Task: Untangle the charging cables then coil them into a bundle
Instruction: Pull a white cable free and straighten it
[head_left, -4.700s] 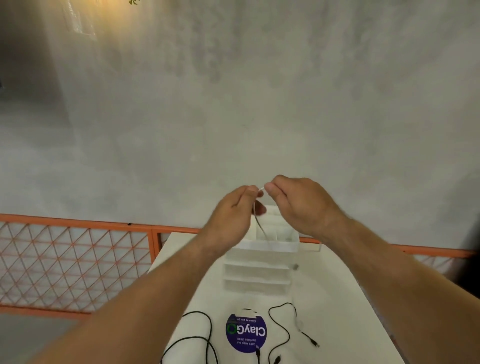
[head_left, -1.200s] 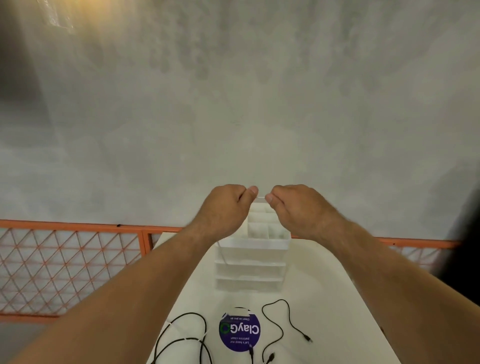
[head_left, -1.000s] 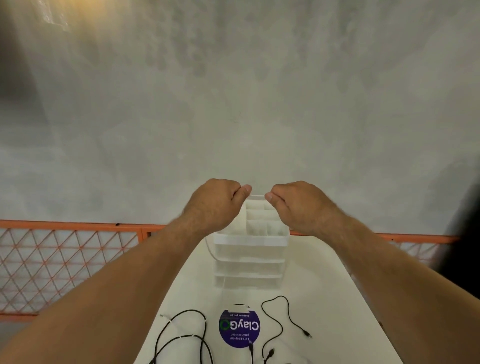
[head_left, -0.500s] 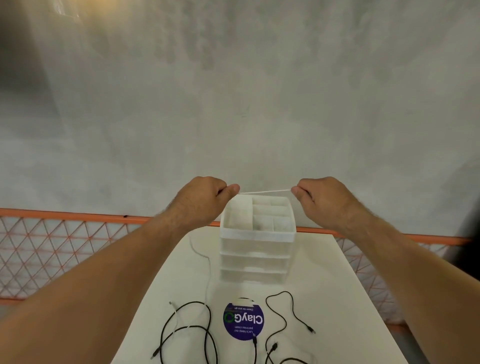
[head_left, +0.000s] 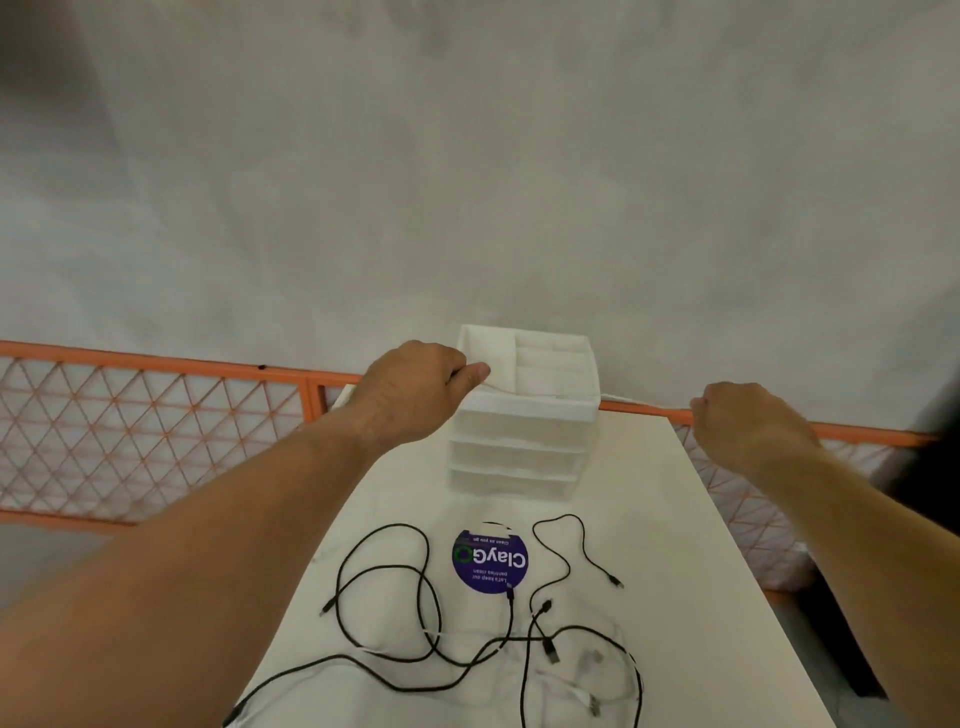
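A thin white cable (head_left: 644, 403) stretches taut between my two raised hands, above the white table (head_left: 675, 571). My left hand (head_left: 415, 389) pinches one end of it beside the white drawer organizer (head_left: 524, 415). My right hand (head_left: 743, 421) grips the other part, out past the table's right edge. Several black charging cables (head_left: 431, 623) lie tangled in loops on the near half of the table, with pale white cables (head_left: 582, 675) mixed among them at the front right.
A round purple ClayGo sticker (head_left: 491, 561) sits mid-table. The drawer organizer stands at the table's far edge. An orange mesh railing (head_left: 156, 415) runs behind the table in front of a grey concrete wall.
My hands have drawn far apart, the right one moving out to the right, pulling the white cable into a long straight line. The view has tilted down and shows more of the table.
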